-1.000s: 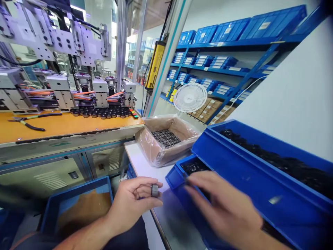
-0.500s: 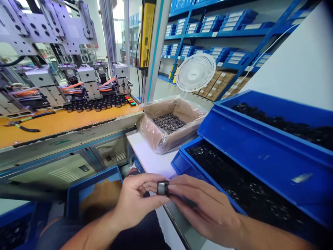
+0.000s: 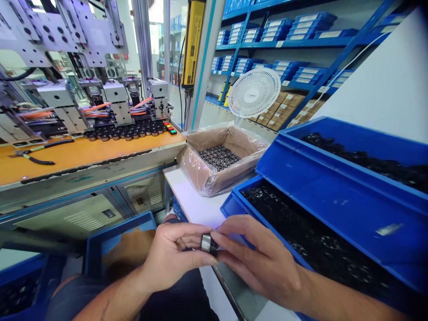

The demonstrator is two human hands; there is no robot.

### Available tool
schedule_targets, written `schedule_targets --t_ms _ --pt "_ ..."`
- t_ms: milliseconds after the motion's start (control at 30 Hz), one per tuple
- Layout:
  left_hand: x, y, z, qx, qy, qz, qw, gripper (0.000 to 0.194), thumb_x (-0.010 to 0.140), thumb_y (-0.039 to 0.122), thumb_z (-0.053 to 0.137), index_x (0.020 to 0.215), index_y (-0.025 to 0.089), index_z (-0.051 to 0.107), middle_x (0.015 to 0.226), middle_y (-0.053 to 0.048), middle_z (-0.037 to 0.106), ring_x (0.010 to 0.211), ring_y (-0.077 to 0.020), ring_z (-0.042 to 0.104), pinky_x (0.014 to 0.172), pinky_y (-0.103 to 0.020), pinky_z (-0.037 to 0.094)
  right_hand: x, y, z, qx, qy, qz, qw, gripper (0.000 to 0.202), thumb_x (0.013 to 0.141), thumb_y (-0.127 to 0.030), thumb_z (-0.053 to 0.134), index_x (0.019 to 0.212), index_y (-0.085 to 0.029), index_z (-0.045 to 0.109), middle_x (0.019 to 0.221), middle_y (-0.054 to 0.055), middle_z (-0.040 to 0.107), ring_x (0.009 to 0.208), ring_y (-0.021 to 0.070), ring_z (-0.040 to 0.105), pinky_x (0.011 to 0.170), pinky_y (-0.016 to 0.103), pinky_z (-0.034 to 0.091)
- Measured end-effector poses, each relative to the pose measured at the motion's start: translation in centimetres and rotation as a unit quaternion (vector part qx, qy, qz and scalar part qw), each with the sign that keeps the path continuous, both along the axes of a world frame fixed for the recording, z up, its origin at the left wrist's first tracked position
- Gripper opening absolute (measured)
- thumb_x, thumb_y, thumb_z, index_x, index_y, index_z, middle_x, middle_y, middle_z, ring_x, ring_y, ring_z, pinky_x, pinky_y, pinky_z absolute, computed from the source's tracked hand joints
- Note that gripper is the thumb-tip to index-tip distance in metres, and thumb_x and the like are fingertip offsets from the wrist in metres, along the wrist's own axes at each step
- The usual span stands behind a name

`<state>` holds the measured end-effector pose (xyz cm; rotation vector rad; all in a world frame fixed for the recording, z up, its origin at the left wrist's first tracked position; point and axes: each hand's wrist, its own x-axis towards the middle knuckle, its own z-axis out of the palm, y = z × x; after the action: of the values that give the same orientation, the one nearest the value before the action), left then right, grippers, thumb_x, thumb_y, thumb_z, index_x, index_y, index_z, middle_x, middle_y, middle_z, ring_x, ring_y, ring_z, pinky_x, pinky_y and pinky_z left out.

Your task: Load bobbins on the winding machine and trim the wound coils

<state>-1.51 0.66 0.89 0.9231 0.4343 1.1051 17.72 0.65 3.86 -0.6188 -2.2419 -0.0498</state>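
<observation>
A small round part with a metal band and a black end is held between my two hands, above my lap. The thumb and fingers of my left hand pinch it from the left. My right hand closes on its black right end with the fingertips. The far side of the part is hidden by the fingers. Right of the hands lies a blue bin of black round parts. Beyond them stands a carton lined with clear plastic, holding many small parts.
A second blue bin rests above the first at the right. On the orange bench at left are pliers, a row of black parts and a machine. A white fan stands behind the carton.
My right hand's fingers have shifted on the part, with the knuckles raised higher. The part is slightly tilted and shows more of its ribbed metal band. My left hand keeps its pinch.
</observation>
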Motion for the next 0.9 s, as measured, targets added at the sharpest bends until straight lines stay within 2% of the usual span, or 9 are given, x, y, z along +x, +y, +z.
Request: schedule_targets --t_ms 167,300,467,567,633,700,767,833,900 --pt "-0.5 0.0 0.2 -0.032 -0.001 -0.043 0.999 0.039 0.066 0.002 0.085 0.098 0.023 0.079 0.084 -0.001 0.081 0.076 -0.0130 0.077 0.073 -0.017 0.061 0.2 -0.2 -0.5 0.032 -0.013 0.026 0.999 0.021 0.091 -0.011 0.062 0.112 -0.008 0.064 0.093 0.010 0.065 0.087 0.0184 0.064 0.073 0.030 0.059" --pt "-0.3 -0.1 0.2 -0.055 0.007 -0.036 0.998 0.037 0.061 0.005 0.088 0.095 0.020 0.080 0.080 -0.002 0.081 0.073 -0.0147 0.077 0.070 -0.021 0.063 0.1 -0.2 -0.4 0.026 -0.005 0.027 0.999 0.025 0.092 -0.010 0.060 0.116 -0.007 0.062 0.090 0.009 0.065 0.084 0.0179 0.063 0.070 0.030 0.060" --pt "1.5 -1.2 -0.8 -0.023 -0.003 0.079 0.997 0.036 0.059 0.011 0.091 0.091 0.021 0.078 0.084 -0.003 0.081 0.075 -0.0139 0.076 0.069 -0.019 0.061 -0.2 -0.3 -0.4 0.077 -0.008 0.007 0.997 0.026 0.093 -0.014 0.061 0.116 -0.003 0.060 0.091 0.012 0.065 0.087 0.0211 0.063 0.070 0.035 0.061" --pt "1.4 -1.4 -0.7 0.077 0.059 0.163 0.982 0.042 0.062 0.014 0.090 0.100 0.025 0.077 0.097 -0.004 0.080 0.087 -0.0154 0.075 0.079 -0.022 0.061 -0.1 -0.7 -0.5 0.069 0.006 -0.011 0.998 0.030 0.092 -0.007 0.057 0.121 -0.005 0.057 0.099 0.012 0.065 0.096 0.0214 0.064 0.078 0.035 0.063" --pt "0.5 -1.1 -0.1 0.214 0.167 0.218 0.937 0.044 0.065 0.016 0.089 0.106 0.023 0.076 0.099 -0.006 0.078 0.090 -0.0168 0.074 0.081 -0.022 0.060 -0.1 -1.0 -0.6 0.038 0.024 -0.013 0.999 0.033 0.090 -0.002 0.055 0.123 -0.006 0.056 0.103 0.013 0.065 0.103 0.0207 0.064 0.084 0.035 0.062" --pt "-0.7 -0.6 0.7 0.361 0.270 0.250 0.857 0.037 0.070 0.019 0.086 0.105 0.019 0.076 0.095 -0.009 0.076 0.087 -0.0167 0.073 0.079 -0.022 0.060 -0.2 -1.2 -0.7 0.013 0.039 -0.005 0.999 0.033 0.088 0.003 0.054 0.121 -0.005 0.058 0.105 0.014 0.065 0.106 0.0208 0.063 0.087 0.035 0.062" --pt "-1.5 -0.1 1.5 0.462 0.331 0.252 0.783 0.027 0.076 0.021 0.082 0.102 0.016 0.076 0.091 -0.009 0.075 0.082 -0.0157 0.073 0.079 -0.022 0.060 -0.3 -1.3 -0.6 -0.009 0.044 0.013 0.999 0.032 0.086 0.006 0.054 0.117 -0.002 0.059 0.105 0.016 0.065 0.105 0.0210 0.063 0.088 0.034 0.061" --pt "-1.9 0.0 2.0 0.507 0.352 0.245 0.748 0.022 0.079 0.020 0.078 0.100 0.014 0.075 0.089 -0.008 0.076 0.079 -0.0150 0.074 0.078 -0.022 0.060 -0.3 -1.4 -0.4 -0.029 0.044 0.034 0.998 0.032 0.085 0.008 0.053 0.115 0.000 0.059 0.104 0.016 0.065 0.104 0.0201 0.062 0.087 0.033 0.060" --pt "-1.8 -0.1 2.0 0.514 0.350 0.244 0.744 0.020 0.079 0.017 0.078 0.098 0.012 0.074 0.087 -0.008 0.076 0.078 -0.0147 0.073 0.077 -0.021 0.059 -0.2 -1.4 -0.1 -0.049 0.041 0.042 0.997 0.032 0.086 0.007 0.052 0.116 -0.001 0.059 0.103 0.016 0.065 0.102 0.0190 0.062 0.086 0.031 0.060"
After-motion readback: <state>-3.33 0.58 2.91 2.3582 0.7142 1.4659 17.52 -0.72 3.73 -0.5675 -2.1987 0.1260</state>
